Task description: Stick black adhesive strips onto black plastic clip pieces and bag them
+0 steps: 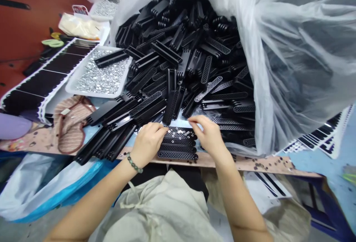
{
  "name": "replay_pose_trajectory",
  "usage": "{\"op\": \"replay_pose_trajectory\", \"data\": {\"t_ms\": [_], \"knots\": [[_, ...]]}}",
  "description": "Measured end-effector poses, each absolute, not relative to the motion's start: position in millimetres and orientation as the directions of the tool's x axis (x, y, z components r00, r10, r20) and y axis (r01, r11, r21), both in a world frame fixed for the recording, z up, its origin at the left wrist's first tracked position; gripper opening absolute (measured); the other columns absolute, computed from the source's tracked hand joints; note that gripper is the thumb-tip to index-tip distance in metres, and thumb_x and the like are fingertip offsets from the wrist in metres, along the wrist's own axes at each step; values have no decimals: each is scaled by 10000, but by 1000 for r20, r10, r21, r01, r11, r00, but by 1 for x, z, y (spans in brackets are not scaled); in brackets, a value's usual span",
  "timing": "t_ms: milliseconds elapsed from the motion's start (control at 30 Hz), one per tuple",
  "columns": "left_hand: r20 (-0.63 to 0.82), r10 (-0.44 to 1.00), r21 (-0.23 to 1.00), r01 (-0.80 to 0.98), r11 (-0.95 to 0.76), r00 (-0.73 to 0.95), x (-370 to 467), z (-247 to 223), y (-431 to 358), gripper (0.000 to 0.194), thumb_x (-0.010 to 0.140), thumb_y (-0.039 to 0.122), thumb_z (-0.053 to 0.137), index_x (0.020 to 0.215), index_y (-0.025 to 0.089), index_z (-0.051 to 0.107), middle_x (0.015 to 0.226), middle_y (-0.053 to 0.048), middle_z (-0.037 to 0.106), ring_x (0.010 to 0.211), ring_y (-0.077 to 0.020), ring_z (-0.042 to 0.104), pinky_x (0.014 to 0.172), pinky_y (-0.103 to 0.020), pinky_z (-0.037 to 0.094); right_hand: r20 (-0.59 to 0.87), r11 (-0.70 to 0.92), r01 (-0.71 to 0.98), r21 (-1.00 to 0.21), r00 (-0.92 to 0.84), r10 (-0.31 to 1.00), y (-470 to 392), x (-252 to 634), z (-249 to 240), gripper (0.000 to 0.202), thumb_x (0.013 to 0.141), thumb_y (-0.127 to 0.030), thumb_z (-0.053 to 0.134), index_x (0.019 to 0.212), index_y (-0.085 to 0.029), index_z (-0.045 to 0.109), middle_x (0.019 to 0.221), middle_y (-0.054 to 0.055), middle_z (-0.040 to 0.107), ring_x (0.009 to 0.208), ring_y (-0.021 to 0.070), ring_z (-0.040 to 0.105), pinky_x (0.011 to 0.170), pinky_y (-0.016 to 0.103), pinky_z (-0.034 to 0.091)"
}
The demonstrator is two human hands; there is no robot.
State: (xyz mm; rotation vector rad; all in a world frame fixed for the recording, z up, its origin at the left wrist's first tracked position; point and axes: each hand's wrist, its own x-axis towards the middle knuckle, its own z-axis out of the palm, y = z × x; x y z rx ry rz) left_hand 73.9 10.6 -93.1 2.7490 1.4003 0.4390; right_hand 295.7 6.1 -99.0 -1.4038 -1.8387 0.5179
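In front of me a row of black slotted plastic pieces (178, 148) lies side by side near the table edge. Several small silver rings (180, 133), like nuts or washers, are scattered over the farthest of them. My left hand (148, 140), with a green bead bracelet on the wrist, is closed in a pinch at the row's left end. Thumb and forefinger of my right hand (207, 132) come together just above the right end, also in a pinch. Whatever is between the fingers of either hand is too small to make out.
A big heap of black plastic pieces (172, 55) spills from a clear plastic bag (269, 49). White trays of silver rings (98, 71) stand at left, beside a striped fabric item (72, 123). More black pieces (108, 138) are stacked left of my left hand.
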Motion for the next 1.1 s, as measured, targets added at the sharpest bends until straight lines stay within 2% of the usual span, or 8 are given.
{"op": "replay_pose_trajectory", "data": {"t_ms": [67, 133, 400, 500, 600, 767, 967, 1100], "knots": [[234, 793, 145, 787, -600, 562, 74, -93, 15, 197, 931, 223, 476, 947, 195, 670, 918, -46, 660, 837, -200, 550, 758, -345, 453, 308, 238, 618, -750, 7, 951, -4, 312, -106, 92, 904, -207, 514, 929, -209, 603, 890, 28, 665, 827, 164, 628, 793, 289, 484], [241, 793, 141, 789, -598, 559, 74, -93, 20, 197, 932, 237, 476, 908, 190, 666, 903, -45, 658, 824, -198, 545, 749, -344, 447, 280, 197, 629, -752, 33, 959, -14, 320, -114, 78, 899, -209, 519, 929, -204, 591, 876, 31, 662, 808, 162, 629, 778, 288, 489], [332, 754, 87, 778, -622, 567, 68, -96, 21, 156, 907, 201, 524, 943, 183, 675, 899, -39, 670, 807, -187, 559, 734, -327, 445, 339, 307, 734, -606, -111, 934, -23, 314, -137, 121, 940, -187, 465, 891, -182, 575, 870, 69, 620, 853, 187, 570, 817, 333, 477], [343, 744, 115, 761, -639, 573, 64, -99, 16, 168, 902, 181, 531, 993, 177, 672, 929, -43, 675, 824, -180, 569, 754, -318, 449, 405, 340, 776, -531, -120, 906, -24, 314, -143, 96, 927, -159, 488, 886, -170, 573, 841, 64, 622, 819, 184, 563, 899, 370, 463], [330, 770, 168, 769, -617, 546, 64, -98, 18, 137, 898, 202, 546, 936, 175, 675, 899, -39, 671, 824, -179, 571, 762, -314, 455, 428, 377, 778, -503, -154, 890, -25, 315, -144, 93, 922, -128, 486, 933, -160, 573, 870, 64, 636, 836, 180, 574, 982, 398, 428], [314, 792, 214, 774, -596, 524, 68, -94, 30, 128, 896, 202, 545, 881, 170, 669, 881, -34, 666, 832, -173, 578, 773, -309, 471, 364, 337, 772, -539, -147, 920, -23, 314, -137, 110, 936, -147, 465, 915, -171, 570, 863, 72, 619, 824, 185, 565, 793, 334, 485], [332, 719, 149, 719, -679, 611, 57, -99, 23, 205, 891, 147, 528, 1048, 154, 660, 985, -66, 671, 878, -189, 596, 798, -332, 490, 382, 336, 814, -474, -153, 911, -21, 312, -138, 127, 938, -158, 461, 890, -168, 579, 821, 74, 619, 795, 193, 558, 776, 346, 481], [270, 754, 299, 692, -657, 599, 50, -100, 11, 276, 904, 136, 506, 1158, 130, 613, 1156, -107, 624, 1048, -203, 578, 914, -355, 484, 411, 377, 798, -471, -180, 894, -23, 315, -144, 132, 929, -139, 474, 966, -173, 596, 867, 69, 650, 828, 185, 577, 933, 399, 458]]}}
